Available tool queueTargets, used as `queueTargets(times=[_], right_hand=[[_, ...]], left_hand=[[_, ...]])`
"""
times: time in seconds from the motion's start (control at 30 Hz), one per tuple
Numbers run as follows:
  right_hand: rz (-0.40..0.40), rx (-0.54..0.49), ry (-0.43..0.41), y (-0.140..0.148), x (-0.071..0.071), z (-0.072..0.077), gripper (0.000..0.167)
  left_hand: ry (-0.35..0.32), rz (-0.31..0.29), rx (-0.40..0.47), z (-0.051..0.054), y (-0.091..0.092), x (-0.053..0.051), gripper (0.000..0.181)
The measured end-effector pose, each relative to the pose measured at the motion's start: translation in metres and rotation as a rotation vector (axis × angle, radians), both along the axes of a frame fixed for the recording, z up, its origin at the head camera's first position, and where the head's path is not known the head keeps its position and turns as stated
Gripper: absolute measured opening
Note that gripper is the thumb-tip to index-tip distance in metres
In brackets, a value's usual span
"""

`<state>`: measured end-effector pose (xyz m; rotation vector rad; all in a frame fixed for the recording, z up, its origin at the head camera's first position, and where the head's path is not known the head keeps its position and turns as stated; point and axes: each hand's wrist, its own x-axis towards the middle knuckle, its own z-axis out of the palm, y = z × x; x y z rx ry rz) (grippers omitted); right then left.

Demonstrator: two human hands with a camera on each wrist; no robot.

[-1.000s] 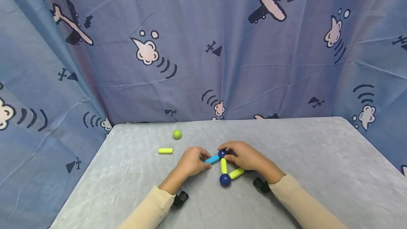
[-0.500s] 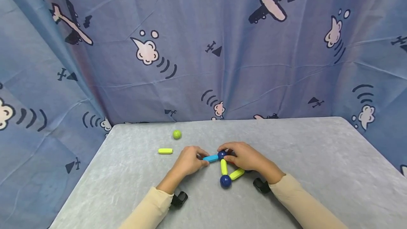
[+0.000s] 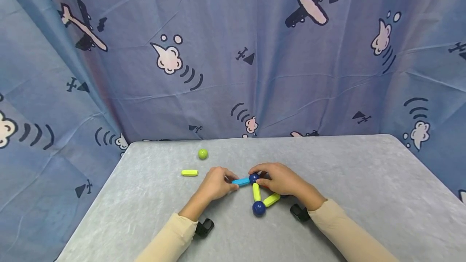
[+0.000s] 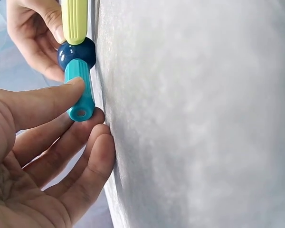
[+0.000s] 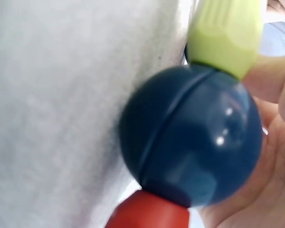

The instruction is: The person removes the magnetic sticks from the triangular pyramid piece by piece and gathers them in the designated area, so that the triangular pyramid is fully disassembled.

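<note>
Grip: left hand (image 3: 215,183), thumb and fingertips pinched on one bright blue, ribbed plastic rod (image 3: 241,182); right hand (image 3: 276,177), thumb and fingers clamped on one glossy dark blue ball (image 3: 254,178). The blue rod's inner end touches that ball; its outer end, facing the left wrist view, shows a small round metallic inset (image 4: 80,113). Location: a little right of centre on the pale grey, mottled table (image 3: 349,181). Balls, dark blue: three in view, namely the gripped one, a second ball (image 3: 259,208) nearest the person, and a third ball (image 3: 284,195) largely hidden under the right wrist. Rods, yellow-green, ribbed: three, comprising one joining gripped and second balls (image 3: 256,192), one running from second toward third (image 3: 272,200), and one loose rod (image 3: 189,172) lying left, well apart. Red faceted plastic piece (image 5: 152,211): one seen, touching a dark blue ball in the right wrist view; its full extent is hidden. Ball, light green: one (image 3: 202,154), behind the loose rod. Printed matter: blue curtain (image 3: 211,104) with drawn aeroplanes, puffs of cloud and curved strokes. Wrist-worn black devices: two (image 3: 204,228). Sleeves, cream: two (image 3: 171,235).
</note>
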<state>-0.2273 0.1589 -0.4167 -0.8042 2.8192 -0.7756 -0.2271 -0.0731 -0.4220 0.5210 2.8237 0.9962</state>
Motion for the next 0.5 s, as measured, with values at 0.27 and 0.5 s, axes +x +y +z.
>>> queueTargets(times=[0.27,0.5], right_hand=[[-0.004,0.002,0.004,0.0002,0.0,0.0,0.029],[-0.008,0.001,0.01,-0.0014,0.002,0.0005,0.029]], left_hand=[[-0.029,0.005,0.024,0.002,0.0002,0.0012,0.018],[-0.03,0.001,0.035,0.0014,-0.0007,0.0015,0.016]])
